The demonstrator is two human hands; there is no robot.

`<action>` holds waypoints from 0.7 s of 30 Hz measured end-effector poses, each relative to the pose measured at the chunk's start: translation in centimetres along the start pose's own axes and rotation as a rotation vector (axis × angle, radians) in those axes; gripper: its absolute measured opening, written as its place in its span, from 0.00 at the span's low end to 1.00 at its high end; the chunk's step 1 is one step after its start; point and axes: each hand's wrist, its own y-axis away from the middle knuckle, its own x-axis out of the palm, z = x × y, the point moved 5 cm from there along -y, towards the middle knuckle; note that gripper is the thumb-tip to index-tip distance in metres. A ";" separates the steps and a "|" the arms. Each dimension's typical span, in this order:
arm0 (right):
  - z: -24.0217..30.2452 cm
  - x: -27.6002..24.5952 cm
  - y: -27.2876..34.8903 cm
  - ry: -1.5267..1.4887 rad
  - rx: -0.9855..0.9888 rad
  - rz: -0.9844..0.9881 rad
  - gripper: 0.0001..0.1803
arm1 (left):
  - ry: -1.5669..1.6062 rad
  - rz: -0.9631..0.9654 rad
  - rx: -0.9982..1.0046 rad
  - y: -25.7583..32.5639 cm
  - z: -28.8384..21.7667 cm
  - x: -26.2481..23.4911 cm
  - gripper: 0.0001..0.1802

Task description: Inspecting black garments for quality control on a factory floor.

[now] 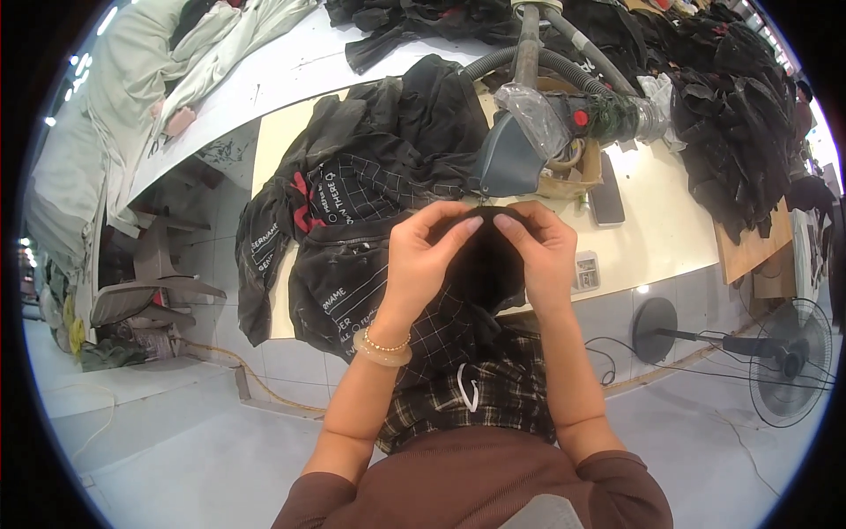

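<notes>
My left hand [429,251] and my right hand [539,251] pinch the top edge of a black garment [480,264] between fingertips and thumbs, close together in front of me. The cloth hangs down from my fingers over my lap, where a checked part with a white grid pattern [458,344] shows. A bracelet sits on my left wrist. Just beyond my fingers stands a grey machine head [509,159] wrapped partly in clear plastic.
More black garments with white print [352,189] lie heaped on the pale table [656,229]. A dark phone [606,201] and small calculator [586,271] lie to the right. A floor fan [789,361] stands at right; pale green cloth [132,88] covers the far-left table.
</notes>
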 end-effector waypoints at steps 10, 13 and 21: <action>0.2 1.1 -0.3 -0.198 0.044 -0.036 0.07 | 0.109 -0.130 0.035 -0.4 -0.2 0.4 0.07; 0.3 1.3 -0.3 -0.233 0.038 -0.039 0.07 | 0.141 -0.135 0.039 -0.4 -0.1 0.5 0.07; 0.3 1.3 -0.4 -0.242 0.054 -0.056 0.07 | 0.105 -0.142 0.063 -0.4 -0.3 0.4 0.06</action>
